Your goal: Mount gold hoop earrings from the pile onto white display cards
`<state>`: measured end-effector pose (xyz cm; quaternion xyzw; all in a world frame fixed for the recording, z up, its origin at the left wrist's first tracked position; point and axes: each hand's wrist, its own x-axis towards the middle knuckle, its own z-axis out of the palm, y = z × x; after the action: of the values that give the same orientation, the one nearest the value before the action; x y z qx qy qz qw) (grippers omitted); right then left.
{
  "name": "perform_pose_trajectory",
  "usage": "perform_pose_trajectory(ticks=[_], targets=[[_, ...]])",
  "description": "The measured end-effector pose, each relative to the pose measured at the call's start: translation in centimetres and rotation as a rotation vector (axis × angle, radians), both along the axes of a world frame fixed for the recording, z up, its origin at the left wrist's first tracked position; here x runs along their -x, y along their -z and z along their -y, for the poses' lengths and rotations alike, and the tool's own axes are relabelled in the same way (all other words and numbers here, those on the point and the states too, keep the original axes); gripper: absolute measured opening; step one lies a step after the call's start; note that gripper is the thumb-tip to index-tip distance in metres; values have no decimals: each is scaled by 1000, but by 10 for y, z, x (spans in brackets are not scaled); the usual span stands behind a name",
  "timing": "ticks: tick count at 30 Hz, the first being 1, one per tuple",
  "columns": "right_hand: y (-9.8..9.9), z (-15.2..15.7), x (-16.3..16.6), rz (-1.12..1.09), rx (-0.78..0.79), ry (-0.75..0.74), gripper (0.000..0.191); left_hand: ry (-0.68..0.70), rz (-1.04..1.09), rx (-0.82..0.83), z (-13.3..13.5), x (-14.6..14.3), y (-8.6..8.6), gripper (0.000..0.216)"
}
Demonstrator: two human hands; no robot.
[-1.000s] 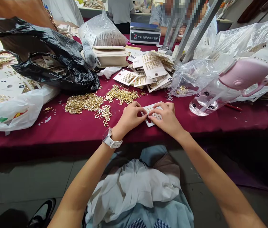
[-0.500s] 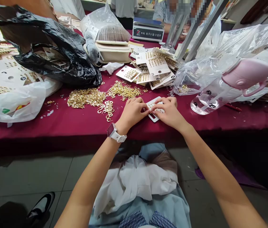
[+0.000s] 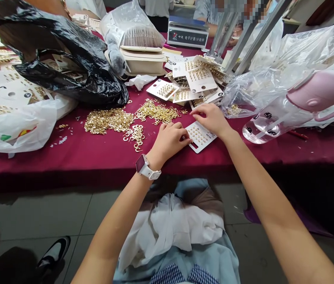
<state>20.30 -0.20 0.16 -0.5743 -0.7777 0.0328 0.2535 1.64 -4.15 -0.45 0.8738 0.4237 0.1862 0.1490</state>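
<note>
A white earring card [image 3: 202, 144] with rows of small gold earrings lies on the cloth between my hands. My left hand [image 3: 171, 142], with a white-strapped watch on its wrist, is closed with its fingertips at the card's left edge. My right hand [image 3: 212, 119] is over the card's far right part, thumb and fingers drawn together past its top edge; whatever they pinch is too small to make out. Left of the card lie loose gold hoop earrings [image 3: 137, 136], a heap of gold hoops [image 3: 156, 112] and a heap of small gold pieces [image 3: 106, 121].
Filled earring cards [image 3: 199, 79] are piled behind my hands. A pink-lidded bottle [image 3: 288, 106] stands tilted-looking at right, near clear plastic bags [image 3: 252, 88]. A black plastic bag [image 3: 75, 59] is at left, a beige bag [image 3: 144, 63] and a scale [image 3: 187, 35] behind. Another person's arm shows beyond.
My right hand has lifted off the middle of the card and moved toward its far edge, uncovering the earrings. My left hand stays at the card's left side.
</note>
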Motion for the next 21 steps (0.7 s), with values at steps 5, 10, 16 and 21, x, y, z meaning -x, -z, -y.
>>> perform_pose_trajectory(ticks=[5, 10, 16, 21], targets=[[7, -30, 4, 153, -78, -25, 23, -12, 12, 19, 2, -1, -1, 15], [13, -25, 3, 148, -139, -22, 22, -12, 20, -4, 2, -1, 0, 16], [18, -24, 1, 177, -118, -24, 20, -19, 29, -5, 4, -1, 1, 17], [20, -27, 3, 174, -115, -19, 22, -33, 8, -23, 5, 0, 0, 18]])
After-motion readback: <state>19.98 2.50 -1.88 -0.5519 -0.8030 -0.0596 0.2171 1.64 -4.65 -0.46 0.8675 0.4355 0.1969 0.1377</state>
